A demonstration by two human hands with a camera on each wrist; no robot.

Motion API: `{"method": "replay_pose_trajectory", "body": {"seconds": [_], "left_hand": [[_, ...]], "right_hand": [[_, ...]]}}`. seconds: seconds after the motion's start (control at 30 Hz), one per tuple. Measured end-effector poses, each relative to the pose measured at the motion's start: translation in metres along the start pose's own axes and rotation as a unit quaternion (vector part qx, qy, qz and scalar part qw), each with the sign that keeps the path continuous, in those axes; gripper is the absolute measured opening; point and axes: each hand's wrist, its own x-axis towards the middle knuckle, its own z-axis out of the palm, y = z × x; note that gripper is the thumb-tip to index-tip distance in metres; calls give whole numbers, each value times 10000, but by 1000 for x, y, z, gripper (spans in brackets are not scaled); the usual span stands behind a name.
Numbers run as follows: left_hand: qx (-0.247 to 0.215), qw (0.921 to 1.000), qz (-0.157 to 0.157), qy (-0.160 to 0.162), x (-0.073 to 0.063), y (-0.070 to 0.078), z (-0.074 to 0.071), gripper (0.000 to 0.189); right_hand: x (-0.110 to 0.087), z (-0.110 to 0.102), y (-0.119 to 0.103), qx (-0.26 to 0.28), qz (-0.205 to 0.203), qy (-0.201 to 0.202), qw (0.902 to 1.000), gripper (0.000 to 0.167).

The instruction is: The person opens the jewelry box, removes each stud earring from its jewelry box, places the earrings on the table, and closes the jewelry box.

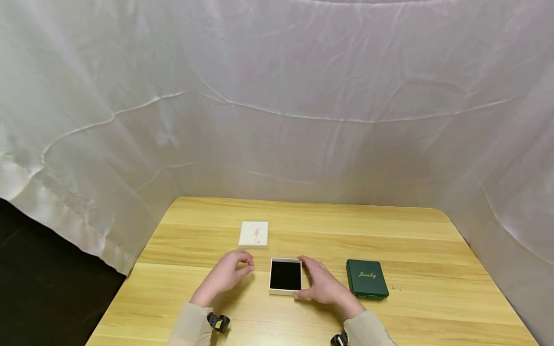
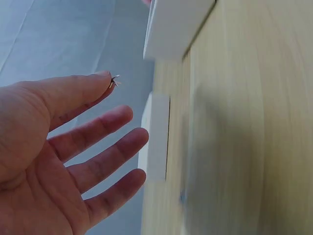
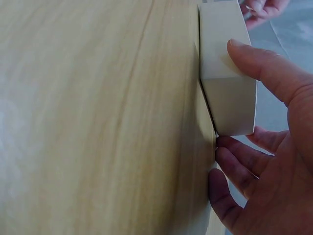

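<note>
My left hand (image 1: 228, 273) is held above the table to the left of a small white box (image 1: 284, 291) with a black lining inside. Its thumb and forefinger pinch a tiny silvery metal piece with thin points (image 2: 116, 79), too small to name; the other fingers are spread apart. The box stands lidless on the table with its black side facing up. From the right, my right hand (image 1: 321, 283) grips it, thumb on the near side and fingers round the far right corner. Farther back lies a white lid (image 1: 251, 234) with a pink flower print.
A dark green case (image 1: 367, 278) marked "Jewelry" lies to the right of my right hand. Small dark marks show on the wood table (image 1: 433, 298) beside it. Pale curtains (image 1: 303, 144) hang behind the table and along its sides.
</note>
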Motion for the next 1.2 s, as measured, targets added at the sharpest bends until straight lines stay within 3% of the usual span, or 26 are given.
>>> {"method": "replay_pose_trajectory", "body": {"seconds": [0.23,0.63,0.8,1.2], "left_hand": [[117,9976,-541,426,-11,-21,-15,10],[386,9905,-1160,621,-22,-47,-23,14],[489,9892,-1228,637,-24,-52,-21,13],[749,9887,-1168,569,-24,-49,-20,14]], "right_hand": [[0,-1,-1,11,-10,0,10000,94],[-1,0,-1,12,-2,36,10000,94],[-2,0,0,-12,-4,18,10000,94],[-1,0,-1,26,-1,29,10000,94]]}}
